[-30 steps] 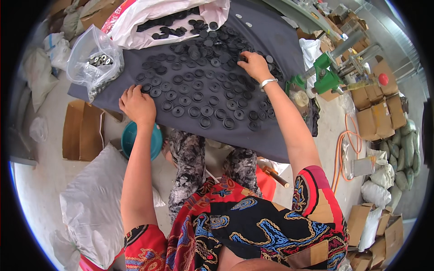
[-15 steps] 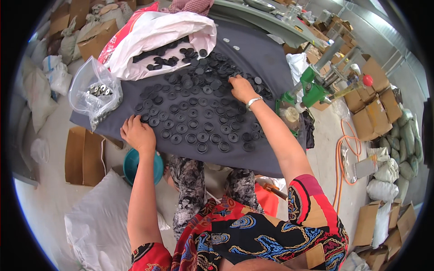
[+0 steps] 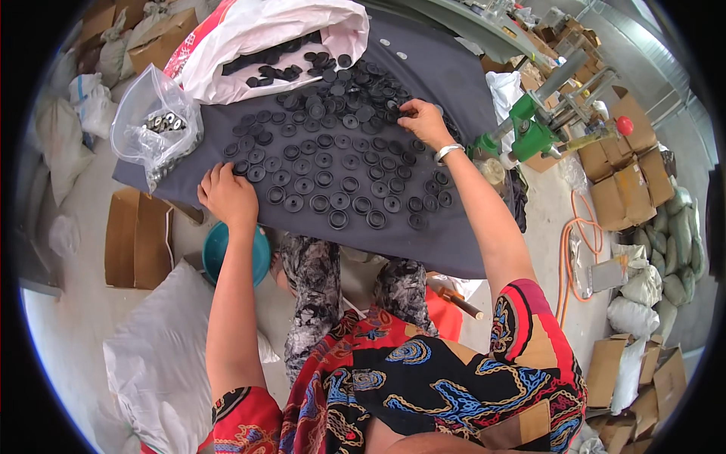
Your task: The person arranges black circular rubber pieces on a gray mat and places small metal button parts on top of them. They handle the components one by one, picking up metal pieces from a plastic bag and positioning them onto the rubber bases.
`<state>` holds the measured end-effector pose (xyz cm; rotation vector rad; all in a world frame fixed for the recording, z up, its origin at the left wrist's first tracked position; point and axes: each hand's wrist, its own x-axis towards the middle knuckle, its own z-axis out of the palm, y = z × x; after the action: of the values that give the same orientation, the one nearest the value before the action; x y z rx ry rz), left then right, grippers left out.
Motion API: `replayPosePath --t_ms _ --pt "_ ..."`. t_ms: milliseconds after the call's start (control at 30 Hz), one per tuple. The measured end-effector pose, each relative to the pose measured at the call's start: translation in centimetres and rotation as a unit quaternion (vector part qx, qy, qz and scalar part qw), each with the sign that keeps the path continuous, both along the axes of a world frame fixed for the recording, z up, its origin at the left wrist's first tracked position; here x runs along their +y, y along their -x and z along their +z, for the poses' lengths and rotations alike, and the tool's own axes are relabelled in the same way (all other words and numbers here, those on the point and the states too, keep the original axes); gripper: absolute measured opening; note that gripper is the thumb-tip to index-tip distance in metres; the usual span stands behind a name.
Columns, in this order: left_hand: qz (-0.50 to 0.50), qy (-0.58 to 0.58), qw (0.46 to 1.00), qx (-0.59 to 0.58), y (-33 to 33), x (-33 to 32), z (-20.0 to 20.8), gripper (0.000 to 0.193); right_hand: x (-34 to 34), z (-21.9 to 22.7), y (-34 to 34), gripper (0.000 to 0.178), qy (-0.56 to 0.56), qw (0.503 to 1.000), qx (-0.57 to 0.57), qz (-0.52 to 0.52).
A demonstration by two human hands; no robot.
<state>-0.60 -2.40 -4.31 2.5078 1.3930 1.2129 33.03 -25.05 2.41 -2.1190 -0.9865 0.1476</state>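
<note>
The right hand (image 3: 428,123) edged rightward over black discs (image 3: 340,200); I cannot tell if either hand's fingers (image 3: 413,107) hold any.

right hand (image 3: 427,125) | shifted slightly rightward — apparently — over black discs (image 3: 364,113)

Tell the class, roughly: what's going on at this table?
A person is handling black discs spread over a dark cloth. The right hand is at the edge of the heaped discs; whether it grips one is hard to tell. The left hand is beside the leftmost discs. Beyond lies an open sack with more discs inside; a clear bag of metal parts sits at the left.
</note>
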Motion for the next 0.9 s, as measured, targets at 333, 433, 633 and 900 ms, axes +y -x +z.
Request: replayPosePath --t_ms 333,433,633,900 --pt "0.003 0.0 1.0 0.007 0.1 0.0 0.2 0.026 -1.5 0.5 2.5 0.025 0.11 0.98 -0.165 0.008" --pt "-0.004 -0.004 1.0 0.005 0.1 -0.1 0.2 0.027 -0.6 0.3 2.0 0.024 0.068 0.976 -0.204 -0.023" --pt "-0.007 0.011 1.0 0.004 -0.2 -0.4 0.7 0.027 -0.1 -0.6 0.7 0.024 0.201 0.938 -0.268 -0.086" --pt "-0.006 0.0 1.0 -0.004 0.2 -0.2 0.3 0.026 0.2 -0.3 -0.1 0.025 0.197 0.941 -0.274 -0.029"
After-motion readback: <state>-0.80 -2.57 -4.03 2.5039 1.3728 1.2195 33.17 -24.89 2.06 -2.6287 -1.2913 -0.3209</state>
